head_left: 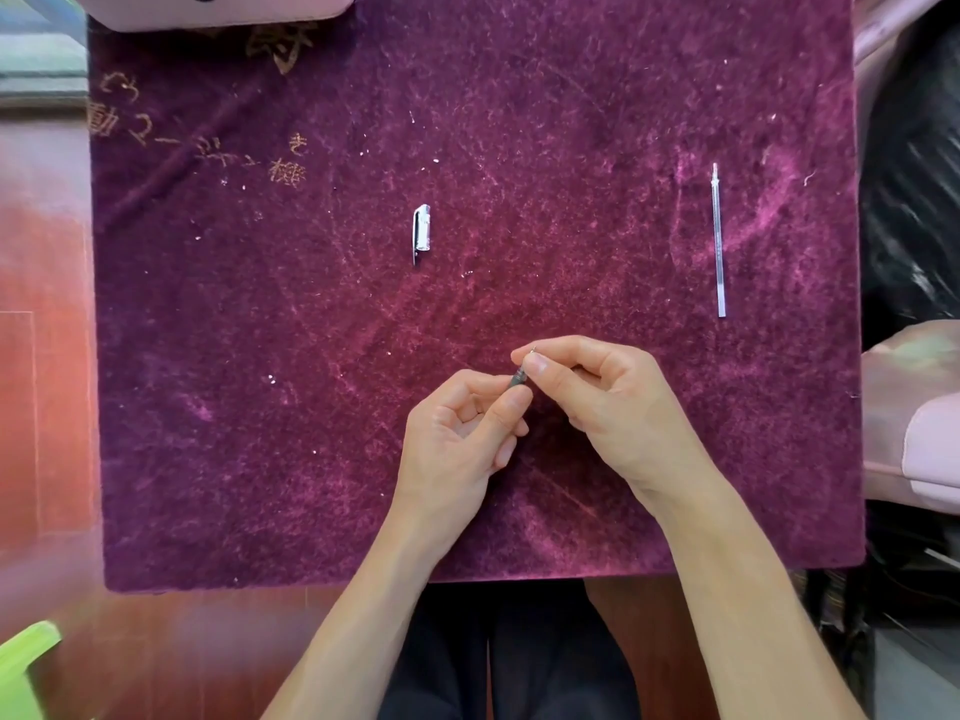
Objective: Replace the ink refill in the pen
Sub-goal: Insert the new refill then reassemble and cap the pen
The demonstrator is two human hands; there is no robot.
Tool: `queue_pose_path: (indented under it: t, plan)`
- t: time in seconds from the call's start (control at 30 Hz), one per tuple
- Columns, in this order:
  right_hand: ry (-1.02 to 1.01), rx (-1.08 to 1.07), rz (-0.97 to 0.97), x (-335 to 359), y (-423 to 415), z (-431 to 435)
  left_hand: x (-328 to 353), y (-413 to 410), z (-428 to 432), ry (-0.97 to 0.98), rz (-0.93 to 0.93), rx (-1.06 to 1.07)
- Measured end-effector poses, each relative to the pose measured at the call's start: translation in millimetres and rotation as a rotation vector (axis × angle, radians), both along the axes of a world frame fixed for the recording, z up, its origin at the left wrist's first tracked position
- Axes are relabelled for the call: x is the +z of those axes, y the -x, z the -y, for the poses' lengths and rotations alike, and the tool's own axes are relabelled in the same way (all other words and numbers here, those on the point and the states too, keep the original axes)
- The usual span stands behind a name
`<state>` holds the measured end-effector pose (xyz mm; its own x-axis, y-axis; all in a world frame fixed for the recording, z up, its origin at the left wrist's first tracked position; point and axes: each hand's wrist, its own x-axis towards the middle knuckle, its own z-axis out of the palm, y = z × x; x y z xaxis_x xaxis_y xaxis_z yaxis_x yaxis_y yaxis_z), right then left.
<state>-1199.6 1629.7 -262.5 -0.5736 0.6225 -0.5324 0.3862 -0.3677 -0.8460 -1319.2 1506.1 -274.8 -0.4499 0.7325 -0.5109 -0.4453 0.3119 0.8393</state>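
Note:
Both hands meet over the near middle of the purple velvet cloth (pixel 260 407). My left hand (pixel 457 439) is closed around the pen body, most of which is hidden in the fist. Only the dark grip end of the pen (pixel 519 379) shows between the hands. My right hand (pixel 608 397) pinches that end with thumb and forefinger, and a thin metal tip pokes out above the fingertips. A clear pen cap (pixel 422 233) with a clip lies further back, left of centre. A long, thin, clear ink refill (pixel 718 241) lies alone at the right, pointing away from me.
The cloth covers a square table. A pale pink object (pixel 218 7) overlaps its far left corner. Pink padded seats (pixel 914 418) stand at the right beside dark bags. Red-brown floor lies to the left, with a green object (pixel 26 662) at the bottom left.

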Motion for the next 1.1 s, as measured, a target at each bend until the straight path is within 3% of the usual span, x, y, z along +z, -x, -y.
queue_pose_path:
  t: [0.5, 0.67, 1.1]
  plan:
    - [-0.068, -0.091, 0.053, 1, 8, 13, 3, -6, -2, 0.027, -0.062, 0.058]
    - [-0.059, -0.132, 0.049, 8, 21, 9, 5, -1, 4, 0.028, 0.026, 0.139]
    - [-0.514, -0.007, 0.291, 8, 125, -27, 18, 46, 22, 0.067, 0.213, 0.291]
